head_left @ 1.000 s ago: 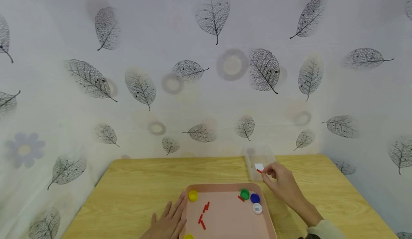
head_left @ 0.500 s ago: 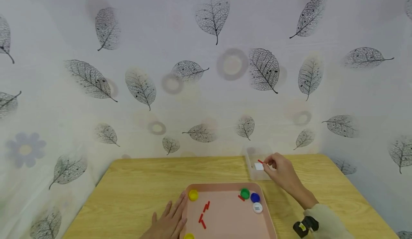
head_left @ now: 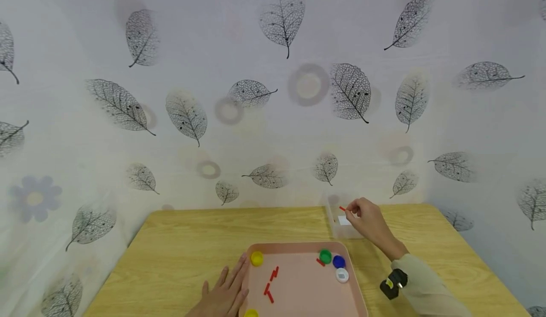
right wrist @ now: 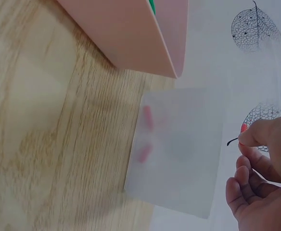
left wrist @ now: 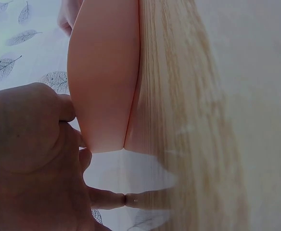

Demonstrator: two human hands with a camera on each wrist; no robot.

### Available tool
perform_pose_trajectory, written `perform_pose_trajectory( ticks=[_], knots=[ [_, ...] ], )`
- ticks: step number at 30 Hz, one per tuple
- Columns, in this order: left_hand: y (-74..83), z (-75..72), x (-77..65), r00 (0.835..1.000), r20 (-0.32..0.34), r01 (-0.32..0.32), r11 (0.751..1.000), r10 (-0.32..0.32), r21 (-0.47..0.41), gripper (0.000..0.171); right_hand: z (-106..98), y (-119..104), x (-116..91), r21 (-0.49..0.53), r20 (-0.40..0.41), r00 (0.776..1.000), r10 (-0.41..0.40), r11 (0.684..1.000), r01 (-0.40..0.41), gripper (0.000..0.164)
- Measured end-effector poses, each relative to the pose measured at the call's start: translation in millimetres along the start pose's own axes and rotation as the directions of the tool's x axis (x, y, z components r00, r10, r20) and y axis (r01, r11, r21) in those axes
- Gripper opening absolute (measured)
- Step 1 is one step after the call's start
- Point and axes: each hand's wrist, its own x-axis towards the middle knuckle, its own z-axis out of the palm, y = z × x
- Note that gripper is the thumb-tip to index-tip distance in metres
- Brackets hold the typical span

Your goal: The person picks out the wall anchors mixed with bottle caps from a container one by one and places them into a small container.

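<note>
My right hand [head_left: 368,221] pinches a small red stick [head_left: 342,208] between thumb and forefinger, above a translucent plastic box [head_left: 334,232] behind the tray. In the right wrist view the stick's tip [right wrist: 244,127] pokes out past the thumb, and blurred red pieces [right wrist: 147,118] show through the box wall. My left hand [head_left: 222,291] rests with spread fingers at the left edge of the pink tray [head_left: 294,247]. Inside the tray lie several red sticks [head_left: 274,273], one of them beside the green cap [head_left: 325,256] at the far right.
Blue [head_left: 339,261] and white [head_left: 342,275] caps sit by the tray's right wall. One yellow cap [head_left: 257,258] is in the far left corner; another [head_left: 251,313] is cut off at the bottom. A leaf-patterned curtain [head_left: 273,118] backs the wooden table [head_left: 183,241].
My right hand has risen and shifted slightly farther back over the box, carrying the red stick with it. The left hand and the tray's contents have stayed put.
</note>
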Motion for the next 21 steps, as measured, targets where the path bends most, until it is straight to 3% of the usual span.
perform_pose_trajectory(
  ticks=[9, 21],
  knots=[
    [-2.7, -0.6, 1.6, 1.0, 0.011, -0.004, 1.0, 0.004, 0.023, 0.061, 9.8, 12.6, 6.8, -0.022, 0.043, 0.997, 0.064, 0.998, -0.063, 0.004],
    [-2.8, 1.6, 0.7, 1.0, -0.001, 0.016, 0.999, -0.016, 0.033, 0.061, 21.2, 19.6, 14.4, -0.02, 0.026, 0.999, 0.021, 1.0, -0.021, 0.005]
  ],
)
